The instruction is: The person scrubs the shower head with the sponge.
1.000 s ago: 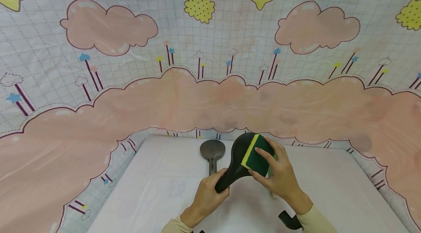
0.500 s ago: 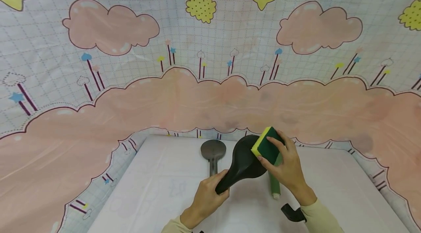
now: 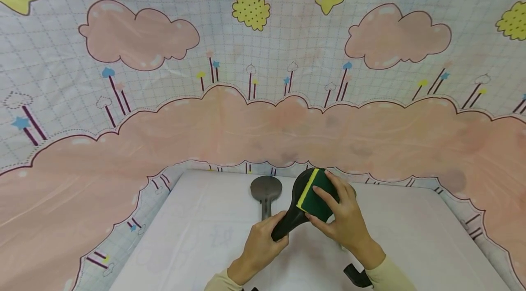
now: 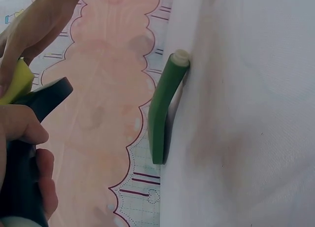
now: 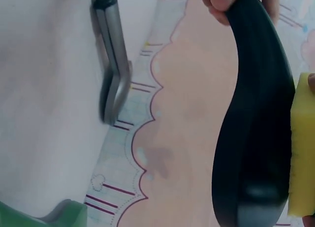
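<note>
My left hand (image 3: 263,243) grips the handle of a black shower head (image 3: 287,222), holding it tilted above the white table. In my right hand (image 3: 345,213) is a sponge (image 3: 322,195), yellow with a dark green scouring face, pinched between thumb and fingers. The sponge's yellow side (image 5: 302,148) lies against the round head of the black shower head (image 5: 256,118) in the right wrist view. A grey shower head (image 3: 266,189) rests on the table behind my left hand. A green shower head (image 4: 165,109) lies beyond my right hand, mostly hidden in the head view.
A black bent tube-like piece (image 3: 356,276) lies beside my right sleeve (image 3: 388,277), which partly covers it. A small dark piece (image 3: 255,289) shows at the bottom edge. The white table (image 3: 185,236) meets a patterned cloth (image 3: 246,135) at its back and sides.
My right hand with the sponge moved out to the upper right, showing more of the black shower head and the green one, then came back left over the head. My left hand hardly moved.
</note>
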`<state>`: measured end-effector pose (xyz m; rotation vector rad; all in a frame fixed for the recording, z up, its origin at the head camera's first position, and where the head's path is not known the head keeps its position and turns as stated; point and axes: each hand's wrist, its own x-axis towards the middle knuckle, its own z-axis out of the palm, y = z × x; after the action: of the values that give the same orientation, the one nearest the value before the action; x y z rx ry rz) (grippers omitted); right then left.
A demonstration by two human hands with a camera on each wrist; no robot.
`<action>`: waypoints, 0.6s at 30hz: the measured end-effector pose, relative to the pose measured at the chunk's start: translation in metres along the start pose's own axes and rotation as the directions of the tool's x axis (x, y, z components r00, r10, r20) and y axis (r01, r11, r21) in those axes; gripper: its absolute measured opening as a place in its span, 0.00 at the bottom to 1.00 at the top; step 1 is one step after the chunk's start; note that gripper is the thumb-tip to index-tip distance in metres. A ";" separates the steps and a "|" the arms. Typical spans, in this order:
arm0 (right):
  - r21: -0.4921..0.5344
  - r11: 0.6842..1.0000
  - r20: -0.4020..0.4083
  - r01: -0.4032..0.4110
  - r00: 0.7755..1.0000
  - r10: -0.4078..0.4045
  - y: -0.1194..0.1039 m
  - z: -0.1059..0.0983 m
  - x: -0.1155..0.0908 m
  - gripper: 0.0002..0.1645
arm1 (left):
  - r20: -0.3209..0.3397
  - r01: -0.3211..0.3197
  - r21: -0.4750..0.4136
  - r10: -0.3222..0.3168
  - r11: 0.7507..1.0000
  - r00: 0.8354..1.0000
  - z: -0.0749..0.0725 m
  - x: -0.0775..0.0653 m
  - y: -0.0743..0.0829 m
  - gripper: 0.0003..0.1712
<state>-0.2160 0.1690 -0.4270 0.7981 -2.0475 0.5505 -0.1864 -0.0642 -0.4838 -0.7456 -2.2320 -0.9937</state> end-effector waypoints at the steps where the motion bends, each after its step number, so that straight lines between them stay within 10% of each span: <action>1: -0.003 1.000 0.002 0.011 1.000 -0.011 -0.002 0.000 -0.001 0.38 | 0.005 0.005 0.001 -0.005 1.000 1.000 0.000 0.000 0.000 0.30; 18: 0.013 0.996 -0.004 -0.087 0.996 0.087 0.004 -0.006 0.011 0.42 | 0.015 -0.025 0.019 0.024 1.000 1.000 0.002 -0.001 0.006 0.30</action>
<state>-0.2199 0.1721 -0.4147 0.7168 -2.0843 0.6141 -0.1822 -0.0597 -0.4830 -0.7721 -2.2366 -0.9564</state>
